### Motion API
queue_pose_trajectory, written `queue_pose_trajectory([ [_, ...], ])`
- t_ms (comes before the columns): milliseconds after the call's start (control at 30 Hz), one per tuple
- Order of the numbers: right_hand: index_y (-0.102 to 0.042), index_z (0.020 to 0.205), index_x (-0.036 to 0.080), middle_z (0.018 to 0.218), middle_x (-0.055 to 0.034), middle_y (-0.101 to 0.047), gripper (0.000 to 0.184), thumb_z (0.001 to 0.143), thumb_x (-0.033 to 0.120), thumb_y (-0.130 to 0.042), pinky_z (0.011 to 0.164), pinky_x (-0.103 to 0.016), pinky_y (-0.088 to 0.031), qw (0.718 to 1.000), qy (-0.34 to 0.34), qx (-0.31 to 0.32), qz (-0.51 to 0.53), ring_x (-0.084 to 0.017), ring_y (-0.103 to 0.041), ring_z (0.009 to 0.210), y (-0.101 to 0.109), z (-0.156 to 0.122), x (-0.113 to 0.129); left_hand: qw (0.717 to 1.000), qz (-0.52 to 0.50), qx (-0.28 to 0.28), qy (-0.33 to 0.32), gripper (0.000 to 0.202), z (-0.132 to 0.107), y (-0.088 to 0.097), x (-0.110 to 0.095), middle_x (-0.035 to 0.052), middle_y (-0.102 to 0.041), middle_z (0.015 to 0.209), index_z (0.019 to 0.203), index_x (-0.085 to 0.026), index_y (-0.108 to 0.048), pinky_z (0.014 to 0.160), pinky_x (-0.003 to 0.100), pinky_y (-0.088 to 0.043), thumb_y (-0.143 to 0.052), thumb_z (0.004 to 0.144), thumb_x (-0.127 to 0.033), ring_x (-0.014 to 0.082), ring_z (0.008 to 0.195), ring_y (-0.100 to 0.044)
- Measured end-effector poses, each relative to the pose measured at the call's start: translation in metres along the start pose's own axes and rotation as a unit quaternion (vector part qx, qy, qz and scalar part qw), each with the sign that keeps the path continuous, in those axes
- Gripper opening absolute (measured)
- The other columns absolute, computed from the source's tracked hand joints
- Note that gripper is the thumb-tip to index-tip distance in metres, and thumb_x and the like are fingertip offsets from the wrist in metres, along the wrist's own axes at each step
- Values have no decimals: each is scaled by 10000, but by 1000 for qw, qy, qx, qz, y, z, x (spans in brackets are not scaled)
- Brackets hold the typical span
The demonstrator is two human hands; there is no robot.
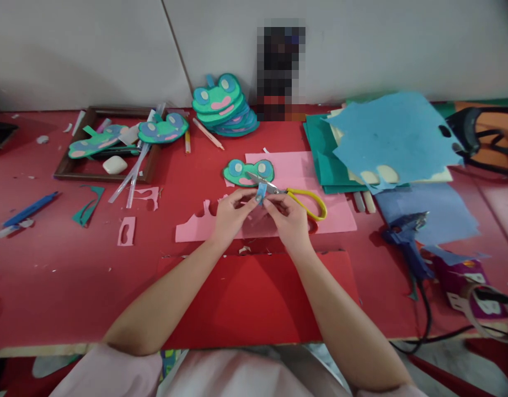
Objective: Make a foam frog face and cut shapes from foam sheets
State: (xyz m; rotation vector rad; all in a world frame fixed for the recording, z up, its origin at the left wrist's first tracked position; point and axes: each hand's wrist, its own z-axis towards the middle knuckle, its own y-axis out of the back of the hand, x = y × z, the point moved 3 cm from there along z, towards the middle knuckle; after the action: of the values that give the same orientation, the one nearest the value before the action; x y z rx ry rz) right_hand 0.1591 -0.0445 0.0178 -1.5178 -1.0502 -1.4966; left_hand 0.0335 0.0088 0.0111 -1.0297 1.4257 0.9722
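My left hand [231, 212] and my right hand [289, 218] meet over a pink foam sheet [303, 171] in the middle of the red table [71, 275]. Both pinch a small blue foam piece [261, 193] between their fingertips. The right hand also grips yellow-handled scissors [307, 201], whose blades point left at the blue piece. Just behind the hands lies a green frog-face cutout [247, 171] with blue eyes.
A stack of frog cutouts [223, 105] leans on the wall. A brown tray [108, 146] at left holds more cutouts and glue sticks. Blue and green foam sheets [386, 138] lie at right, with a blue glue gun [405, 237] and its cable. A blue pen [30, 209] and pink scraps [127, 230] lie left.
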Motion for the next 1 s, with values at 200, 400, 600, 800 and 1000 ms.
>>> queue_pose_trajectory([
  [200, -631, 824, 200, 759, -3, -645, 158, 790, 351, -597, 614, -261, -509, 1000, -4, -5, 10, -120, -593, 651, -1, 0, 2, 1000, -14, 7, -15, 162, 1, -1, 1, 25, -671, 818, 853, -208, -648, 622, 254, -491, -659, 728, -311, 134, 730, -610],
  [400, -621, 832, 200, 830, -11, -656, 176, 731, 334, -673, 667, -269, -501, 1000, 12, 23, 17, -136, -611, 739, -5, 0, 0, 1000, 3, -1, -25, 162, 3, 0, 4, -10, -615, 724, 896, -218, -623, 564, 217, -473, -646, 737, -239, 102, 634, -569],
  [600, -596, 753, 193, 721, 15, -614, 143, 724, 308, -676, 595, -251, -495, 999, -10, -20, 44, -100, -566, 609, 1, 2, -2, 989, 106, -37, -99, 154, 4, 7, -11, 30, -648, 839, 902, -224, -621, 695, 273, -508, -520, 849, -327, 133, 753, -609],
  [800, -575, 755, 182, 709, 15, -590, 166, 713, 304, -680, 535, -234, -512, 996, -18, -29, 82, -100, -555, 621, -1, 3, -5, 892, 345, -220, -191, 326, 16, 36, -12, 95, -537, 1208, 1102, -219, -582, 1030, 413, -341, -606, 785, -294, 237, 1176, -467],
  [1000, -571, 763, 186, 718, 16, -587, 154, 722, 296, -670, 494, -215, -513, 996, 5, -13, 91, -102, -560, 635, -4, 4, -9, 882, 426, -182, -87, 459, 28, 41, 10, 136, -426, 1378, 1149, -201, -564, 1087, 511, -215, -653, 724, -352, 322, 1306, -332],
])
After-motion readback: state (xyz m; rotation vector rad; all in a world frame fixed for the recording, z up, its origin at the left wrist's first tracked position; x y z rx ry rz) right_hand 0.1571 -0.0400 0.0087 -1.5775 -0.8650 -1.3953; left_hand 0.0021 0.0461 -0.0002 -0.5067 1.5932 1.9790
